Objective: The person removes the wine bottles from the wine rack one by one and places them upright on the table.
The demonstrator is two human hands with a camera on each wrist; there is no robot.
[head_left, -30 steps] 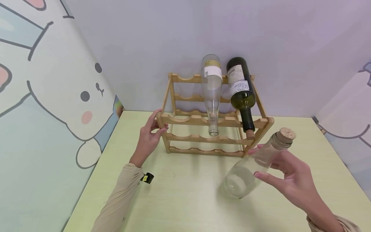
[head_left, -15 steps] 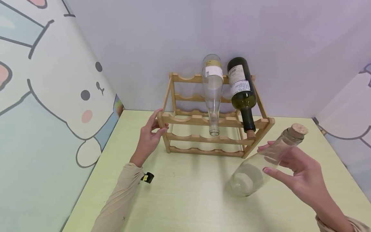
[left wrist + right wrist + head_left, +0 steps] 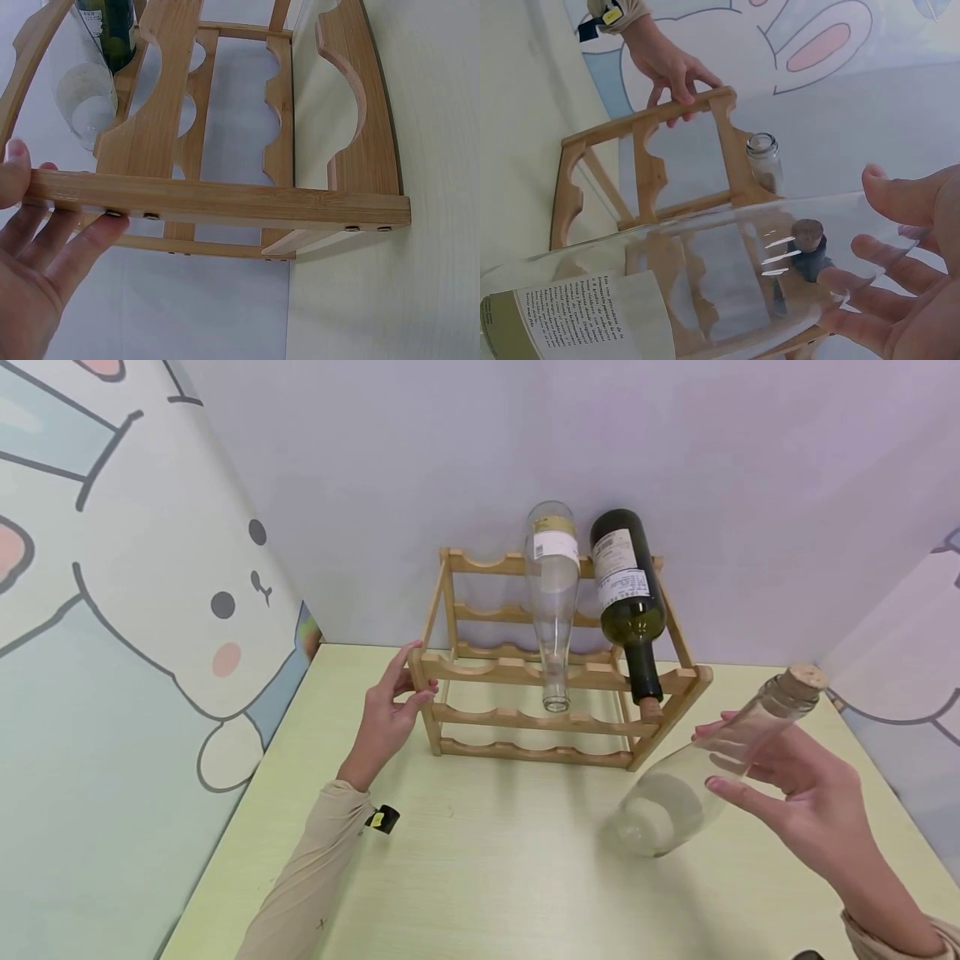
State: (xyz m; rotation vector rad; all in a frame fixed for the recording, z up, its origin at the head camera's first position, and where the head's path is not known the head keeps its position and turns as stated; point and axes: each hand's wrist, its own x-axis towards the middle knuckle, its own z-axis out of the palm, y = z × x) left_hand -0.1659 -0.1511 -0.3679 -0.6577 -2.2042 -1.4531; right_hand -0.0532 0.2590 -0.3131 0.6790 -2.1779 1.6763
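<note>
My left hand [image 3: 386, 718] grips the front left post of a wooden wine rack [image 3: 510, 672]; in the left wrist view, thumb and fingers lie on either side of that post [image 3: 225, 202]. With fingers and thumb, my right hand [image 3: 817, 802] holds a clear glass bottle [image 3: 667, 802] by its upper part, right of the rack. It tilts, its cork [image 3: 808, 680] up to the right and its base low over the table. A printed label [image 3: 604, 319] shows on it in the right wrist view. On the rack's top tier lie another clear bottle [image 3: 555, 593], uncorked, and a dark green wine bottle [image 3: 630, 602], corked.
The rack stands on a pale yellow table [image 3: 480, 877] close to the back wall [image 3: 420, 468]. A wall with a cartoon rabbit [image 3: 217, 668] rises at the left. A black strap piece [image 3: 384, 819] sits by the left sleeve [image 3: 315, 852].
My right hand has moved to the right, carrying the corked clear bottle away from the rack. The left hand stays on the post, and the rack with its bottles has not moved.
</note>
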